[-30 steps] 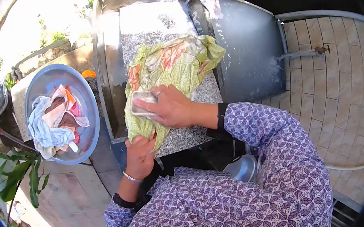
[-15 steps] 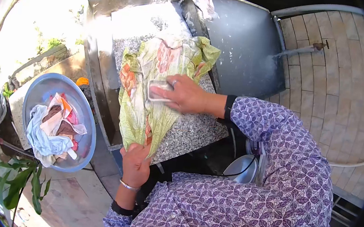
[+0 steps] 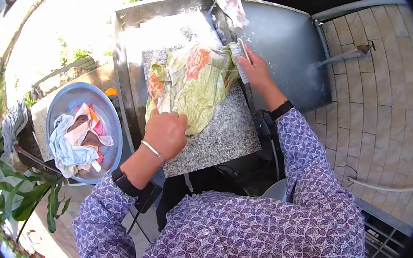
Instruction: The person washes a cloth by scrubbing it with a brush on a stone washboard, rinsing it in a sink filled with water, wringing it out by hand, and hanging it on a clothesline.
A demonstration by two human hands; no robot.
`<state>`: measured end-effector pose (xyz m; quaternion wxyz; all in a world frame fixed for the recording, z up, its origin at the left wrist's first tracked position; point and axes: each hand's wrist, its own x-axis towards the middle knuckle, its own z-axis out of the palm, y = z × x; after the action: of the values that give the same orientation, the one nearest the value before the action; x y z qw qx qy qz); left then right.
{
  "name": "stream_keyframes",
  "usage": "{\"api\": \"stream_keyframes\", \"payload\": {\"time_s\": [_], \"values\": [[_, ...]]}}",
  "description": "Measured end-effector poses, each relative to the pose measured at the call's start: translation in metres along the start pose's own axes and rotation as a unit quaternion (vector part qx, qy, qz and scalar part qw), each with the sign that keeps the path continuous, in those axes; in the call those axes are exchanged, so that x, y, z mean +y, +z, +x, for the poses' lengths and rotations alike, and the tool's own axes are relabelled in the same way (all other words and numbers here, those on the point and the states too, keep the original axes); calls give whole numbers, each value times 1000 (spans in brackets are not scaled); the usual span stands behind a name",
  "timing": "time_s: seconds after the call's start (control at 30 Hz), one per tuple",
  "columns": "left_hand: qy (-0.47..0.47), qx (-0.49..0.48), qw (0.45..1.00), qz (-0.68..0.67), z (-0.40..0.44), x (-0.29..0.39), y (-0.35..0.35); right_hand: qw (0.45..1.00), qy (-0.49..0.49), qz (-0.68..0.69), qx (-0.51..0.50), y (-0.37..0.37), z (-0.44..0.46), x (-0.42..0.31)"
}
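Observation:
A wet yellow-green cloth (image 3: 205, 98) with orange flower patterns lies crumpled on a speckled granite slab (image 3: 227, 126). My left hand (image 3: 165, 137) is closed on the cloth's near left edge, its fingertips hidden behind the knuckles. My right hand (image 3: 257, 72) grips a white scrubbing brush (image 3: 243, 59), held tilted at the cloth's far right corner. The bristles face left towards the cloth; whether they touch it I cannot tell.
Left of the slab stands a blue basin (image 3: 116, 141) of mixed laundry (image 3: 83, 138). A pinkish cloth (image 3: 230, 7) hangs over the divider of a grey water tank (image 3: 282, 41). A tap (image 3: 344, 57) juts from the tiled wall at right.
My right hand has lifted the brush from the cloth's middle to its far right corner. My left hand has moved away from me, bunching the cloth's near end upward.

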<state>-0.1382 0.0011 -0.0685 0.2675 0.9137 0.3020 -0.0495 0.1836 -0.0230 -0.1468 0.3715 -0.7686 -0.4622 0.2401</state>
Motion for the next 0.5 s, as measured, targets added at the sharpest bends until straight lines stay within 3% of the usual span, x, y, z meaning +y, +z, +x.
{"api": "stream_keyframes", "payload": {"time_s": [0.1, 0.17, 0.2, 0.23, 0.3, 0.33, 0.43, 0.5], "values": [[3, 168, 963, -213, 72, 42, -45, 969, 146, 177, 88, -37, -25, 22], [-46, 261, 878, -400, 104, 69, -75, 955, 185, 206, 102, -67, -37, 30], [-20, 259, 745, -614, 102, 80, -93, 939, 226, 232, 117, -77, -43, 32], [4, 238, 565, -790, 101, 89, -105, 936, 229, 235, 124, -83, -48, 34], [51, 313, 466, -826, 89, 83, -106, 925, 234, 250, 165, -95, -55, 39], [20, 327, 450, -831, 77, 75, -96, 922, 237, 253, 173, -97, -57, 41], [-79, 280, 476, -830, 43, 42, -26, 925, 188, 275, 181, -81, -58, 43], [-146, 213, 495, -830, 13, 17, 44, 977, 64, 108, 175, -56, -57, 39]]}}
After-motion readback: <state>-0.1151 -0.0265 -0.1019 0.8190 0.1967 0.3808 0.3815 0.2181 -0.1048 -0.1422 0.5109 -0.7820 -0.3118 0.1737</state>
